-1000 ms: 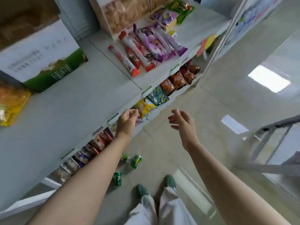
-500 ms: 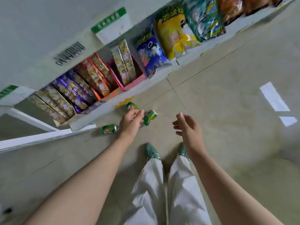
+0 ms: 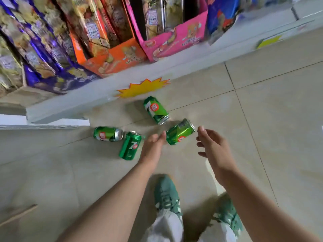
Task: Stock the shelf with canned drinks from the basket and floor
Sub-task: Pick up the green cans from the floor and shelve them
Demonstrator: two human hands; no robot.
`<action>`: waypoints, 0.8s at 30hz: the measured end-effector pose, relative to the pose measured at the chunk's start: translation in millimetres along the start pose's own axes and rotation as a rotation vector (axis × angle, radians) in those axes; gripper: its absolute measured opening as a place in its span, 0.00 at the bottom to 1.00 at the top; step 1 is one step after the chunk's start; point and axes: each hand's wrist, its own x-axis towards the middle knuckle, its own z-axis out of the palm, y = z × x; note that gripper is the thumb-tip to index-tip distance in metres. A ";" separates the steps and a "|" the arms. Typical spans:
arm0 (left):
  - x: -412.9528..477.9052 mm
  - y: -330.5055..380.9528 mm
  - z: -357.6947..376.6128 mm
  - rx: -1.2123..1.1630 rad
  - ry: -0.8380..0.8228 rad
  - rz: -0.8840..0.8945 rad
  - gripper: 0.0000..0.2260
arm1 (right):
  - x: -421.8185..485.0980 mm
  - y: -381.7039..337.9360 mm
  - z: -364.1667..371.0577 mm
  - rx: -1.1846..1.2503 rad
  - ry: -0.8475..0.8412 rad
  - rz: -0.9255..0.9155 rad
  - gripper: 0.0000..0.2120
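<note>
Both your hands are empty. The left hand (image 3: pixel 153 145) and right hand (image 3: pixel 215 149) flank the nearest green can (image 3: pixel 180 134), fingers loose and gripping nothing; whether the left fingertip touches it, I can't tell. That can lies on its side on the floor (image 3: pixel 262 110), near the bottom shelf (image 3: pixel 174 67). Nudge it before you close and it will likely roll — into the 7-Up can (image 3: pixel 130 145) or toward your shoes (image 3: pixel 167 194) — so close on it from both sides at once.

head cam | wide-angle | faces steeply down at floor (image 3: pixel 262 119) | close by btm shelf (image 3: pixel 192 60) | single view
</note>
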 end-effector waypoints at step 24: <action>-35.8 19.7 -6.6 -0.407 -0.269 0.004 0.24 | 4.0 -49.7 -8.0 -0.007 0.085 0.120 0.17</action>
